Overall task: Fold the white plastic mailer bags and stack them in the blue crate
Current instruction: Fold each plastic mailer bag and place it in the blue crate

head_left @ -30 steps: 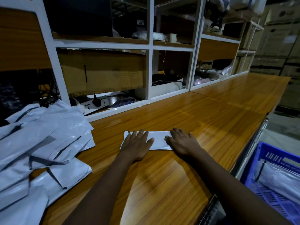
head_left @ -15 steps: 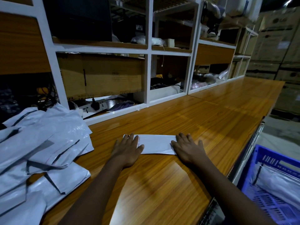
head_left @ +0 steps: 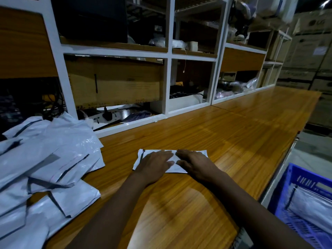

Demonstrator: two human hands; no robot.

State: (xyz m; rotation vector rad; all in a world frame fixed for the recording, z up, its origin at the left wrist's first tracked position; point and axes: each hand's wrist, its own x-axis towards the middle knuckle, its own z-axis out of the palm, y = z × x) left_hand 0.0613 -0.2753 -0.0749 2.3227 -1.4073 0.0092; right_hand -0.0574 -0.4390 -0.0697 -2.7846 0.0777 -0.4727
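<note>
**On the tabletop, two flat palms press a folded mailer**

At the middle of the wooden tabletop (head_left: 233, 141), a white plastic mailer bag (head_left: 174, 167) lies folded into a narrow band, its long side running left to right. The left hand (head_left: 154, 164) and the right hand (head_left: 195, 163) rest on it side by side, fingers straight and spread, fingertips almost meeting over the centre. Neither hand grips anything; both only press down, so the step in hand looks like flattening the crease.

The bag looks like thin, glossy film, so it is probably very light, limp and slippery against the smooth wood. It has no stiffness of its own, and the fold may well spring open once the pressure comes off. The best hold is probably a pinch through all the layers along one long edge, or at a short end, so the layers stay together while it is carried. A grip on the top layer alone would likely let the rest unfold.

The blue crate (head_left: 303, 177) sits off the tabletop's right edge, lower down, with at least one white bag (head_left: 309, 203) already lying in it. A loose pile of unfolded mailers (head_left: 46, 159) covers the tabletop's left end, well apart from the hands, so much of the task appears to remain. White shelving (head_left: 168, 78) stands behind.
</note>
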